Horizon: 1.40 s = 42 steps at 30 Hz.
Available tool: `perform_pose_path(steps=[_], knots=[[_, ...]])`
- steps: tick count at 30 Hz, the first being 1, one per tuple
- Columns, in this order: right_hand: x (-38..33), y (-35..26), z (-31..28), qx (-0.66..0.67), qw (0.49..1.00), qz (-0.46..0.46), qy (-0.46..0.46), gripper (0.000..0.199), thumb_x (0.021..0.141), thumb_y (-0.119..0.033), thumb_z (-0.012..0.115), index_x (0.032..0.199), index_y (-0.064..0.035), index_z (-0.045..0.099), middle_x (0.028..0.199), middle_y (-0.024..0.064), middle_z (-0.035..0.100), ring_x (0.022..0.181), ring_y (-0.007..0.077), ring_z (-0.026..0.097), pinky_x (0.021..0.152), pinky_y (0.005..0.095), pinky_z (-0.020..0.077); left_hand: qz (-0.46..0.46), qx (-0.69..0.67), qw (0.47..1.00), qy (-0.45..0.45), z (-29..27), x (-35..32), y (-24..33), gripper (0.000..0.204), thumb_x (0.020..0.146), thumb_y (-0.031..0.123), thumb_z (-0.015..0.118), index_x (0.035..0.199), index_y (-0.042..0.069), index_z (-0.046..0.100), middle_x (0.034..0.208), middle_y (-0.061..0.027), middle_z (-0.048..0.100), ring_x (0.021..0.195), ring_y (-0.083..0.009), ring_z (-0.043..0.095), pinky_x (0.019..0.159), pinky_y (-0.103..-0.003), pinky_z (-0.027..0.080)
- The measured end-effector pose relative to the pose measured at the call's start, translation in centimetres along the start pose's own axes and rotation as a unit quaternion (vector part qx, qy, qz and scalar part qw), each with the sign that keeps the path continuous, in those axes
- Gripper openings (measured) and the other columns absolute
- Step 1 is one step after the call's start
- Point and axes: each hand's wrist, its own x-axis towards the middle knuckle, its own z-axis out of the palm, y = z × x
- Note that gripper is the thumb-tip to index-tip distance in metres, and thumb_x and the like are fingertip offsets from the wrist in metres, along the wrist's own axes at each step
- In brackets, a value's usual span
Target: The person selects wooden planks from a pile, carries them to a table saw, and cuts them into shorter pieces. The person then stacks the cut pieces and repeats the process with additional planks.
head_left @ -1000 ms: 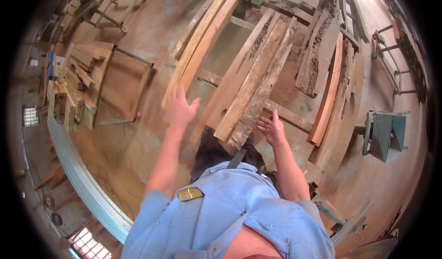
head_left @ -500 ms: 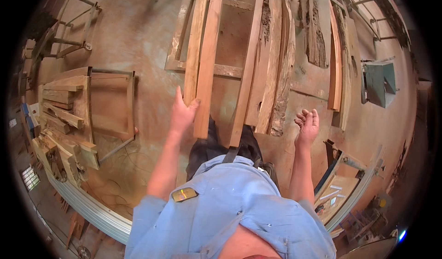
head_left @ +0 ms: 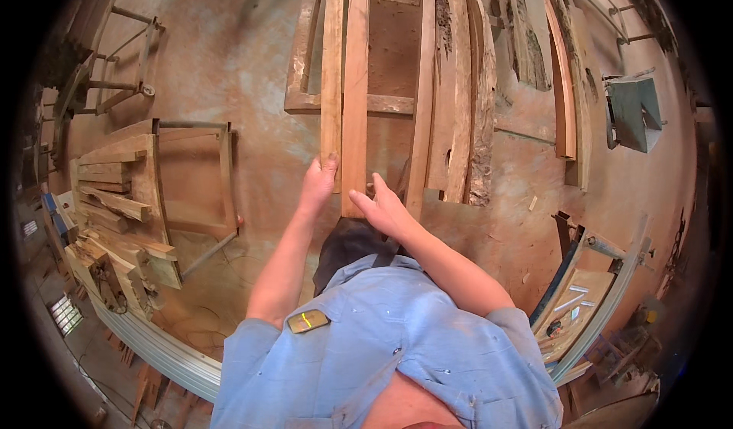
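Note:
Two long sawn planks lie side by side in front of me, running away over a low wooden frame (head_left: 347, 102). At the near end of the pale left plank (head_left: 331, 85), my left hand (head_left: 314, 188) is closed round its outer edge, thumb on top. My right hand (head_left: 384, 209) grips the right edge of the reddish plank (head_left: 355, 116) close to its end. Its thumb lies on the top face, and part of its fingers is hidden beside the wood. A narrow gap shows between the two planks.
Right of my hands lie more boards, among them a rough-edged board (head_left: 479, 124) and a reddish strip (head_left: 563, 85). A stack of short offcuts (head_left: 107, 173) rests on a rack at the left. A grey-green metal box (head_left: 634, 116) stands at far right, and a metal rail (head_left: 153, 345) curves behind me.
My right hand has come in from the right, where it hung free, and has taken hold of the reddish plank's edge. My left hand stays at the left plank, its fingers now closer round it.

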Motion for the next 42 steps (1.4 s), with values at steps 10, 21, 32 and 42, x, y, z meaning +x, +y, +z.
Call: perform_pose_path(steps=[10,21,32,42], knots=[[2.1,4.4,1.8,0.404,0.903,0.101,-0.108,0.051,0.102,-0.037,0.050,0.132,0.0051,0.051,0.124,0.0129,0.060,0.108,0.0202,0.059,0.091,0.0339,0.0492,0.032,0.056,0.998,-0.011,-0.4,-0.4,0.5,0.063,0.095,0.057,0.057,0.120,-0.001,0.055,0.102,-0.0080,0.065,0.094,-0.0152,0.060,0.083,-0.031,0.049],[0.3,1.3,1.6,0.539,0.809,0.208,-0.112,0.050,0.104,-0.053,0.035,0.127,-0.0110,0.050,0.108,0.0070,0.059,0.090,0.0246,0.061,0.065,0.0411,0.0522,-0.142,-0.371,0.895,-0.204,-3.0,-3.4,2.8,0.071,0.091,0.065,0.054,0.131,0.005,0.053,0.078,-0.0072,0.064,0.060,-0.0209,0.063,0.051,-0.032,0.049],[-0.1,3.4,1.2,0.530,0.834,0.072,-0.138,0.042,0.100,-0.038,0.055,0.123,-0.0026,0.051,0.107,0.0107,0.062,0.094,0.0230,0.063,0.077,0.0411,0.0552,-0.103,-0.170,0.974,-0.106,-2.2,-3.2,2.9,0.060,0.094,0.056,0.058,0.120,0.002,0.055,0.077,-0.0040,0.062,0.063,-0.0164,0.063,0.053,-0.030,0.051],[0.8,3.2,2.4,0.406,0.908,0.097,-0.025,0.050,0.096,-0.035,0.061,0.128,0.0029,0.051,0.115,0.0086,0.060,0.105,0.0148,0.056,0.092,0.0304,0.0450,0.029,0.258,0.966,0.015,-0.3,-4.4,5.0,0.057,0.090,0.048,0.065,0.107,-0.006,0.056,0.088,-0.0250,0.067,0.088,-0.0413,0.067,0.074,-0.044,0.052]])
